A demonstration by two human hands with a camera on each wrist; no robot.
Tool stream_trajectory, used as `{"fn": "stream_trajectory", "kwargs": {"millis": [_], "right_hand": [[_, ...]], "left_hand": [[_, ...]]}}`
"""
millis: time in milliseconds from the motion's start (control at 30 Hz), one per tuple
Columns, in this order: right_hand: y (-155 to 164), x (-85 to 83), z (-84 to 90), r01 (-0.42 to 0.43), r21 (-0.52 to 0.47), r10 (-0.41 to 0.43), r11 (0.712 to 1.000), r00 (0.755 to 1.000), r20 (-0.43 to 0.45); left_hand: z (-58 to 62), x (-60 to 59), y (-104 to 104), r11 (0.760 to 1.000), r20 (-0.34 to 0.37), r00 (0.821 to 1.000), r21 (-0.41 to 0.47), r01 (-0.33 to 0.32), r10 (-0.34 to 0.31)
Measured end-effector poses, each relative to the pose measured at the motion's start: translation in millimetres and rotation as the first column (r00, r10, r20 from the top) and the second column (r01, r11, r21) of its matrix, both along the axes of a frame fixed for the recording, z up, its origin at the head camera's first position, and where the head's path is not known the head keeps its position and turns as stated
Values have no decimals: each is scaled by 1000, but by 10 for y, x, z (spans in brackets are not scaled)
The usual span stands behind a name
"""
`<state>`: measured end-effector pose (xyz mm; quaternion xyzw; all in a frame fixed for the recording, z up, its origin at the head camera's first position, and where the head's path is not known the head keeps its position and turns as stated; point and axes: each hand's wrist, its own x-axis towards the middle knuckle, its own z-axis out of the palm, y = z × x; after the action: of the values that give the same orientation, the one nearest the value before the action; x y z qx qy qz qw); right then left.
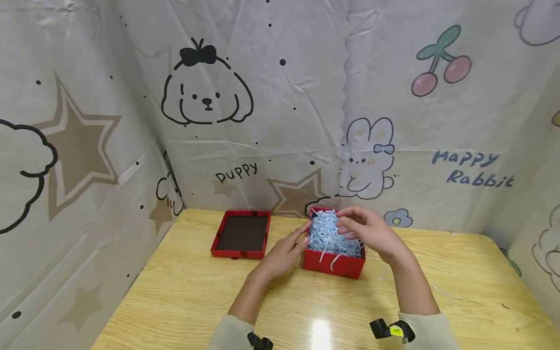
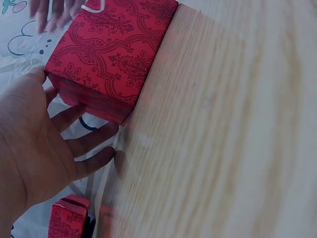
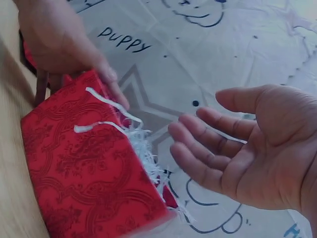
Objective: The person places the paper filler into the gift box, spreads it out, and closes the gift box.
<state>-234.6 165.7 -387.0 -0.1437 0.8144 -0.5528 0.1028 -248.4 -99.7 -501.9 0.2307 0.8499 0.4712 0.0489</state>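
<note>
A red patterned box (image 1: 334, 265) full of pale blue-white shredded paper (image 1: 328, 236) stands on the wooden table (image 1: 183, 291). My left hand (image 1: 286, 250) is open, its fingertips against the box's left side. In the left wrist view the left hand (image 2: 39, 144) lies spread beside the box (image 2: 111, 54). My right hand (image 1: 365, 231) hovers over the shreds with relaxed fingers and holds nothing. The right wrist view has the right hand (image 3: 247, 144) palm up next to the box (image 3: 84, 163), with shreds (image 3: 143, 144) spilling over the rim.
The box's red lid (image 1: 241, 234) lies upside down on the table to the left of the box. A cartoon-printed cloth backdrop (image 1: 280, 121) closes off the back and both sides. The table's near part is bare wood.
</note>
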Motion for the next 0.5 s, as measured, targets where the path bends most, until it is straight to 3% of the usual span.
{"fn": "stream_trajectory", "kwargs": {"millis": [100,333,500], "right_hand": [[50,55,0,-20,-25,20,1000,1000,6],[22,38,-292,-70,-70,77,995,992,104],[-54,-15,-379,-101,-89,112,991,985,129]], "left_hand": [[20,-1,-21,1000,-14,1000,2,-6,6],[26,40,-22,1000,-3,1000,4,-10,10],[24,37,11,1000,0,1000,20,-3,3]]}}
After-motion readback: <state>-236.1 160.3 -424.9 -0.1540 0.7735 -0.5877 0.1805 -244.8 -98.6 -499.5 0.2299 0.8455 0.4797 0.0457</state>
